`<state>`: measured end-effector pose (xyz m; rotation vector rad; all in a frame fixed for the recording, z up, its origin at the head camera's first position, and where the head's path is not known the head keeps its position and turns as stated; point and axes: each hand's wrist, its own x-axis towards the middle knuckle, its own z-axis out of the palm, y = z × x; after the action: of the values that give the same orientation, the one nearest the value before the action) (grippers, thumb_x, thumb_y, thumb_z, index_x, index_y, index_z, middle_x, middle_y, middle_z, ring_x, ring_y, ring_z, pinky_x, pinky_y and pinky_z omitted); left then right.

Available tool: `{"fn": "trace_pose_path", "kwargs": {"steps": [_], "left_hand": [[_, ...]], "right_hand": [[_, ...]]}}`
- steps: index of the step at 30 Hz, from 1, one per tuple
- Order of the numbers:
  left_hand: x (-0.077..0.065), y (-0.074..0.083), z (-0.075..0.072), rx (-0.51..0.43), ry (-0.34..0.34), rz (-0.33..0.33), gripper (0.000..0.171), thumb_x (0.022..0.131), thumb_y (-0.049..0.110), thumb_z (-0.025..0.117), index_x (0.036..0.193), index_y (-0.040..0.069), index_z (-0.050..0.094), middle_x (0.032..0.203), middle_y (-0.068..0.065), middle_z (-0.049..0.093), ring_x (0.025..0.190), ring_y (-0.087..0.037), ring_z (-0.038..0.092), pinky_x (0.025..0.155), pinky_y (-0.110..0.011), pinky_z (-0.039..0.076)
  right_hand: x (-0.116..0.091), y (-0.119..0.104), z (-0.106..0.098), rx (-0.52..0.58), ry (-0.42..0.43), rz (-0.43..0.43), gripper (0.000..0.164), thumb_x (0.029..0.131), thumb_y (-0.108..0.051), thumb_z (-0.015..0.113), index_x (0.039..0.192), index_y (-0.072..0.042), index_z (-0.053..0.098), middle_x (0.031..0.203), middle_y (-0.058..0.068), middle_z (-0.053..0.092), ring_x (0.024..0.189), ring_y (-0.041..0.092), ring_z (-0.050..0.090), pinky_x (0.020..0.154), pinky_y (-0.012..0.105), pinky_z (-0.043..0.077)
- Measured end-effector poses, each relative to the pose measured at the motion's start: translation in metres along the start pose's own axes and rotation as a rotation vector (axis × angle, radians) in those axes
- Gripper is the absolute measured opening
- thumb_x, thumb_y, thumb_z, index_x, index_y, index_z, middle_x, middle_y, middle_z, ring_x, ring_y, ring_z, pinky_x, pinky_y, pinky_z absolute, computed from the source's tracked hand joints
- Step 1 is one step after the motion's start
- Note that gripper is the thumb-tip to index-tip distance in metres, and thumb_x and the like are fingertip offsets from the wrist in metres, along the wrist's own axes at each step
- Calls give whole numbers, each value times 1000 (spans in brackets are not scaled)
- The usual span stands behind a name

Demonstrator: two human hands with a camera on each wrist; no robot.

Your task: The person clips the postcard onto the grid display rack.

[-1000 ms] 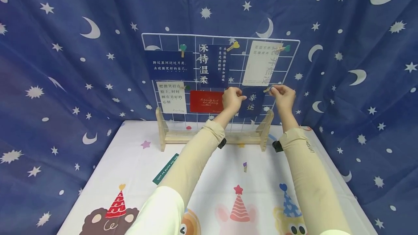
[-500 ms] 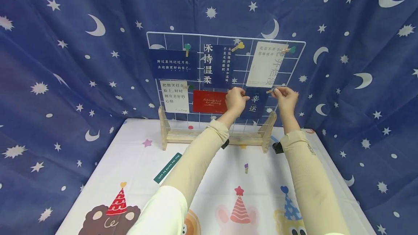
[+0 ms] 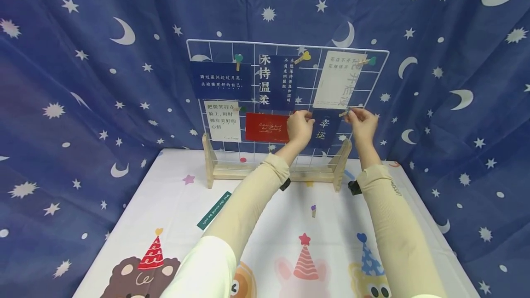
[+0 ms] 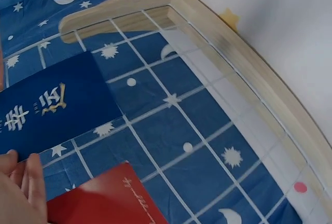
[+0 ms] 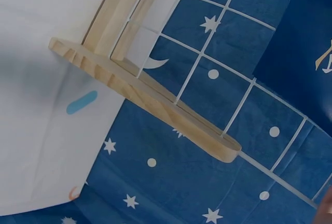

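A dark blue card with white and gold characters lies against the lower right of the white wire grid. My left hand pinches its left edge; the left wrist view shows the thumb and fingers at that border. At the card's upper right corner, my right hand pinches a small wooden clothespin, its head mostly covered by the fingers. Left of the left hand hangs a red card, partly overlapped by it. In the right wrist view the right hand shows only as a sliver at the lower right edge.
Other clipped cards hang around, including a white card just above. A wooden base holds the grid upright. On the tablecloth lie a purple-topped clothespin and a green bookmark. A starry blue curtain stands close behind.
The head view has shifted slightly, so the scene sits a little farther right. Both hands keep their places at the blue card, with the clothespin still at its upper right corner.
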<state>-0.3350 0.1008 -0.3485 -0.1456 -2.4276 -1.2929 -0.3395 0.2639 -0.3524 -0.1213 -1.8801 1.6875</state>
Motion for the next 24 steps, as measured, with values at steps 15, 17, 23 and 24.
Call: {"fn": "trace_pose_path", "kwargs": {"steps": [15, 17, 23, 24], "left_hand": [[-6, -5, -6, -30, 38, 70, 13, 86, 9, 66, 99, 7, 69, 88, -7, 73, 78, -17, 68, 68, -29, 53], [-7, -7, -9, -33, 34, 70, 14, 86, 8, 66, 99, 7, 69, 88, -7, 73, 77, -18, 68, 66, -29, 54], [-9, -14, -13, -23, 25, 99, 12, 86, 13, 68, 95, 6, 70, 82, -6, 72, 71, -18, 67, 60, -26, 50], [-9, -15, -13, -17, 22, 106, 12, 86, 14, 68, 94, 7, 70, 81, -6, 72, 70, -18, 66, 58, -24, 48]], "right_hand": [[-6, -4, -2, -29, 6, -18, 24, 91, 0, 56, 111, 14, 59, 78, -8, 57, 64, -6, 60, 68, 8, 52], [-7, -4, -3, -38, 16, -31, 24, 91, 0, 56, 110, 15, 59, 78, -6, 58, 63, -6, 60, 67, 7, 51], [-10, -5, -7, -88, 51, -51, 22, 92, -2, 57, 108, 12, 62, 77, -6, 60, 62, -9, 58, 65, 5, 50], [-11, -5, -8, -98, 55, -49, 23, 92, -3, 57, 109, 12, 62, 79, -1, 63, 62, -9, 57, 65, 5, 49]]}}
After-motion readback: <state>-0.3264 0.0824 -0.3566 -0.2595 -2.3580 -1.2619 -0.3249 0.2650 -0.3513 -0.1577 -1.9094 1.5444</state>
